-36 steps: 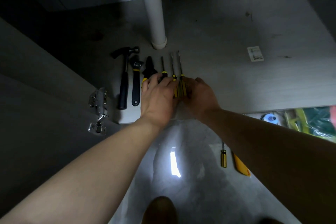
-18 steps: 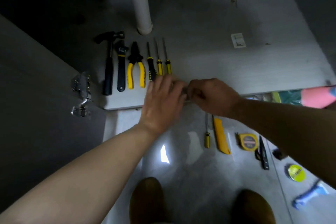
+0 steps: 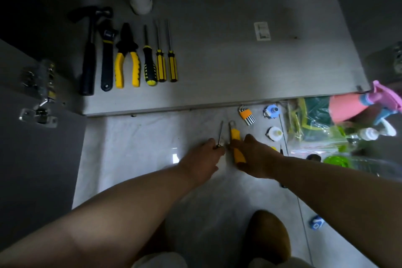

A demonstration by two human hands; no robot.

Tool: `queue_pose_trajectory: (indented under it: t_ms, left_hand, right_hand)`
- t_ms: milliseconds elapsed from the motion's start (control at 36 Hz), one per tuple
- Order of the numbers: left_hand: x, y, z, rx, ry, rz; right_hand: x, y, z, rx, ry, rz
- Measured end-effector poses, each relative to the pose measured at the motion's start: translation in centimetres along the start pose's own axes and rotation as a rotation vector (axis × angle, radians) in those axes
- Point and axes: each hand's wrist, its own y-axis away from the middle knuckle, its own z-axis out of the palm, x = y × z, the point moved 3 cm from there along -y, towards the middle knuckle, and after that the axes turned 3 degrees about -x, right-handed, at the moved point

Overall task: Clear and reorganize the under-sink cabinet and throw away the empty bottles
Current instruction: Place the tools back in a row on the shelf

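you are gathering loose tools from the floor (image 3: 130, 148) at mid-frame. your left hand (image 3: 201, 160) is pinching the small screwdriver (image 3: 220, 134), fingers curled over its handle. your right hand (image 3: 257, 156) is gripping the yellow utility knife (image 3: 236, 144). the next move is likely calling for laying both on the cabinet floor (image 3: 239, 67), just right of the screwdrivers (image 3: 172, 65) ending the row. at right, the clear bag (image 3: 313, 119) is holding green cloth-like things, and the pink spray bottle (image 3: 345, 105) is lying against it.
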Motion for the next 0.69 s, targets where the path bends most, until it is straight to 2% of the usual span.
queue_pose_trajectory:
  t_ms: [222,306,417,528,611,694]
  left_hand:
    - [-1.3,1.3,0.1,0.046,0.040,-0.025]
    - [-2.0,2.4,-0.1,0.044,0.078,-0.026]
    - [-2.2,4.4,-1.8,0.123,0.102,0.024]
    - [-1.1,6.2,-5.5,0.391,0.081,0.092]
    - [-1.4,6.8,-9.3,0.648,0.075,0.058]
    - [-1.9,6.3,-13.5,0.818,0.057,-0.012]
  right_hand:
    - [-2.2,-1.6,-0.5,0.004,0.038,0.042]
    - [-2.7,-1.6,-0.5,-0.002,0.006,-0.038]
    - [-3.4,-0.9,-2.2,-0.146,-0.112,-0.210]
    - [-4.7,0.6,-5.2,-0.197,-0.247,-0.330]
    - [-5.9,2.0,-7.3,-0.138,-0.438,-0.390]
    - [-7.0,3.0,-9.3,-0.073,-0.642,-0.420]
